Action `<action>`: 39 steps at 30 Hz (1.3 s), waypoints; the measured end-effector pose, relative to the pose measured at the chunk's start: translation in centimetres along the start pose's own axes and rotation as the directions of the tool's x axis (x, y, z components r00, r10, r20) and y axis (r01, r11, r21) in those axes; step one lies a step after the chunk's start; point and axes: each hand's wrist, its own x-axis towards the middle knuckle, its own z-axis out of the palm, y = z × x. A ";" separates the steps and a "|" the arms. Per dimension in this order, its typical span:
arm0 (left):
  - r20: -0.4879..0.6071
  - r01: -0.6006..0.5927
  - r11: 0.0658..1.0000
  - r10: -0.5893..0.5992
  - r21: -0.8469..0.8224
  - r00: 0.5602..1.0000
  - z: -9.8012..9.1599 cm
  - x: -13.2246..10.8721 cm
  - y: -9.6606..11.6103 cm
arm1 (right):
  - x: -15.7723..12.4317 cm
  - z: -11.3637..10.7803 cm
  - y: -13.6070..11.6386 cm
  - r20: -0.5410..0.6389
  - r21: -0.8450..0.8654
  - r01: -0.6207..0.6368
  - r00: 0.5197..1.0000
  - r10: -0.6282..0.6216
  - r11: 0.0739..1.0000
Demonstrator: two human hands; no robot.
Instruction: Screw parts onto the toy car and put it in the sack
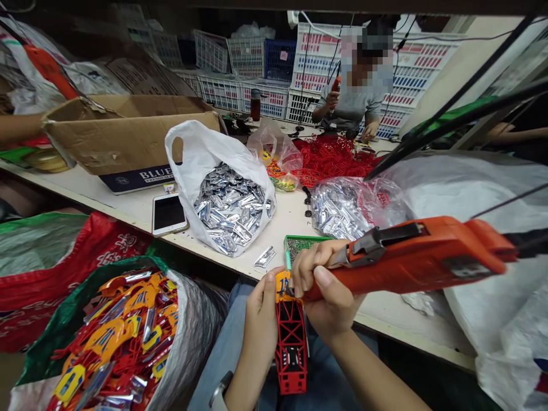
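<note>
My left hand is closed on a red lattice toy car frame, which hangs over my lap with an orange printed piece at its upper end. My right hand wraps around an orange electric screwdriver. The tool points left, its nose over the orange piece; my fingers hide the bit's tip. Just beyond my hands, a green tray of small screws sits at the table edge. One loose silver part lies left of it.
A white bag of silver parts stands beside a phone and a cardboard box. Lower left, a sack holds orange and red pieces. Red frames pile up near a co-worker opposite. Cables hang at right.
</note>
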 end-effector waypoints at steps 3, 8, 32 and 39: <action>0.014 0.014 0.998 -0.013 -0.060 1.000 -0.1 0.2 -0.1 | 0.1 0.2 0.3 -0.041 0.010 -0.011 0.999 0.011 1.000; 0.081 0.062 0.996 -0.056 -0.070 0.995 -0.5 0.1 -0.3 | 1.8 -1.1 -1.0 -0.107 -0.006 -0.118 0.987 0.116 0.993; 0.122 -0.522 0.574 0.592 0.630 0.797 -2.3 12.6 5.1 | 4.9 -15.5 -2.6 -0.436 -0.715 -0.187 0.872 -0.221 0.673; 0.464 -0.619 0.234 0.480 0.750 0.744 2.5 18.2 11.5 | 2.9 -18.9 0.4 -0.376 -0.808 -0.144 0.872 -0.313 0.571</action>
